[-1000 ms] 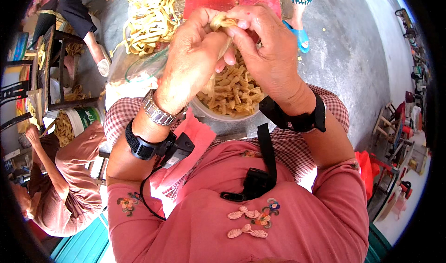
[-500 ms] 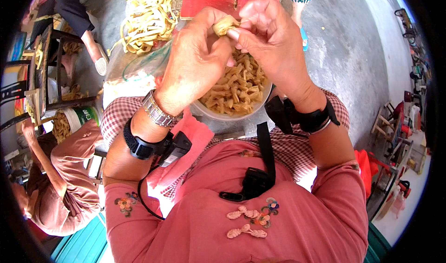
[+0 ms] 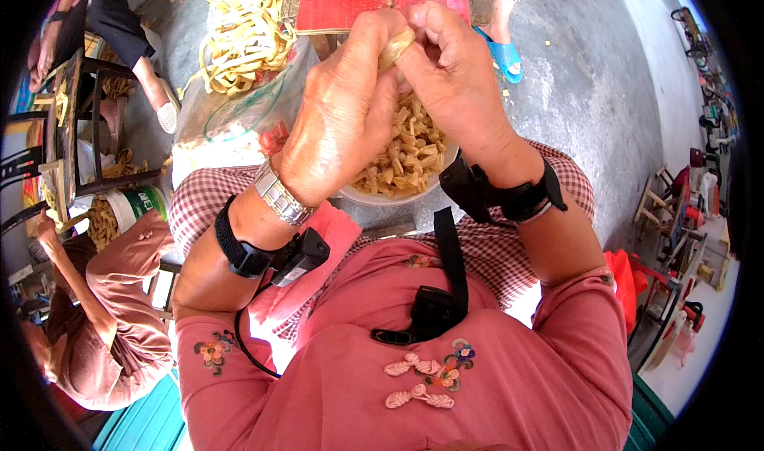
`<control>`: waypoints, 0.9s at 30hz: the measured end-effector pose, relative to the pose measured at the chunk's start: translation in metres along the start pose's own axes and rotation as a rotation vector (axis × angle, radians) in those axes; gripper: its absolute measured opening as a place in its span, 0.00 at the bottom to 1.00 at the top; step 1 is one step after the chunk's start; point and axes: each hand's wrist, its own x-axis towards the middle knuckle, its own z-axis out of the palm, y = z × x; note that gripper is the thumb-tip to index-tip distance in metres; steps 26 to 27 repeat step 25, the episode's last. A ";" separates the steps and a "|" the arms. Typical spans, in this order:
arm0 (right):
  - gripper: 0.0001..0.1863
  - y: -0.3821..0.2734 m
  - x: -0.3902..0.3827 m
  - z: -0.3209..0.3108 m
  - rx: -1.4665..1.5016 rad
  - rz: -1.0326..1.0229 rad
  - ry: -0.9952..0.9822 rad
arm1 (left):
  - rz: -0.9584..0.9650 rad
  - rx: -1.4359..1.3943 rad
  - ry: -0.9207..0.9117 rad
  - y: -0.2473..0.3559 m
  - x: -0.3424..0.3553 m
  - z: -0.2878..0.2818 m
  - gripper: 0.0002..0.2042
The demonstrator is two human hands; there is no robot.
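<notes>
A folded, pale yellow strip (image 3: 396,48) is pinched between my two hands. My left hand (image 3: 338,101) closes on its left side, fingers curled. On the other side, my right hand (image 3: 458,81) grips it with the thumb pressed along its lower end. Below them sits a white bowl (image 3: 390,200) holding many short, knotted yellow-brown pieces (image 3: 410,156), partly hidden by my hands. Long, loose yellow strips (image 3: 243,41) lie heaped beyond my left hand, on clear plastic (image 3: 259,109).
A red board (image 3: 346,1) lies just beyond my hands. To the left, a seated person in brown (image 3: 131,292) is beside a white bucket (image 3: 131,206) of similar pieces. Another person's foot in a blue slipper (image 3: 503,57) stands at far right. A pink towel (image 3: 334,232) lies on my lap.
Both hands have closed in more tightly around the strip, and my right fingers have curled inward. The view has shifted slightly, showing more of the blue slipper.
</notes>
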 end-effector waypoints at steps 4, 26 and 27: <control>0.11 -0.016 0.005 -0.017 0.378 0.242 -0.183 | -0.002 -0.023 -0.004 -0.007 0.003 -0.013 0.13; 0.13 0.005 -0.005 -0.030 0.772 0.403 -0.307 | -0.242 -0.543 -0.329 0.003 0.004 -0.022 0.12; 0.13 0.005 -0.005 -0.030 0.772 0.403 -0.307 | -0.242 -0.543 -0.329 0.003 0.004 -0.022 0.12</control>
